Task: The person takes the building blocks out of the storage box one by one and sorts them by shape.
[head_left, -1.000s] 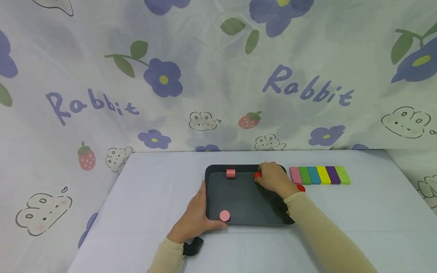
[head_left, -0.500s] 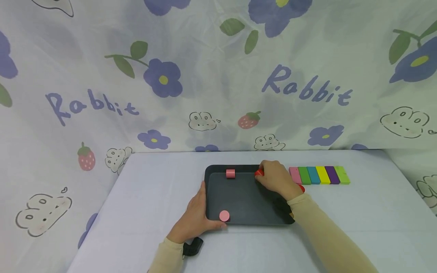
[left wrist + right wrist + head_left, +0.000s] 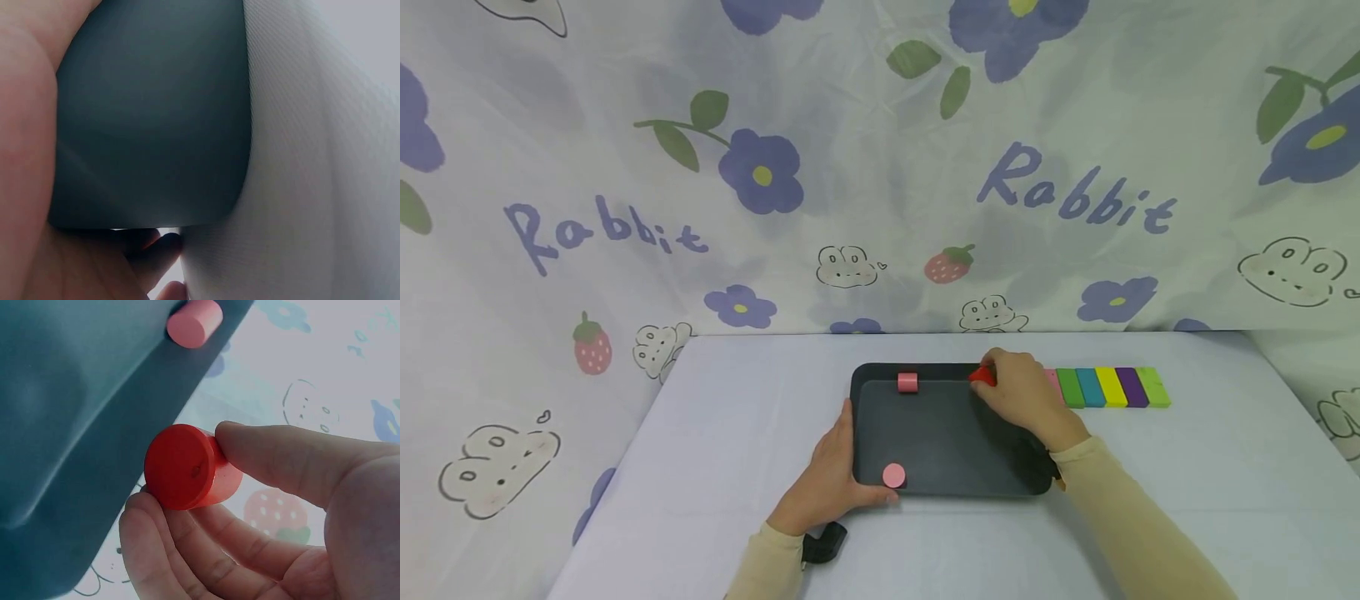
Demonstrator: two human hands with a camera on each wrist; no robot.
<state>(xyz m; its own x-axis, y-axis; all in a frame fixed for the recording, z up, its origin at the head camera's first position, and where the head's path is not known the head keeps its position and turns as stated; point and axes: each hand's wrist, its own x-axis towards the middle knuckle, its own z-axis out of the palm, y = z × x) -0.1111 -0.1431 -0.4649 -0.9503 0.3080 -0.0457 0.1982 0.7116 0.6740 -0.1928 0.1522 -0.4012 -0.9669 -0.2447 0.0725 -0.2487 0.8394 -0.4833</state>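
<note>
My right hand (image 3: 1026,397) pinches a red cylinder block (image 3: 982,377) between thumb and fingers, over the back right corner of a dark grey tray (image 3: 951,433). In the right wrist view the red cylinder's round end faces the camera. My left hand (image 3: 827,471) rests against the tray's front left corner, its fingers straight along the left side and its thumb along the front edge. Inside the tray, a pink cylinder (image 3: 907,382) lies on its side by the back wall. Another pink cylinder (image 3: 893,476) stands at the front left corner.
A row of coloured blocks (image 3: 1110,387) lies right of the tray, its pink end partly behind my right hand. A black device (image 3: 824,543) sits at my left wrist. Behind the white table (image 3: 730,400) hangs a printed cloth (image 3: 880,167).
My right hand has moved slightly right and back, carrying the red cylinder up from the tray. A second red piece near the right wrist is now hidden. My left hand stays put.
</note>
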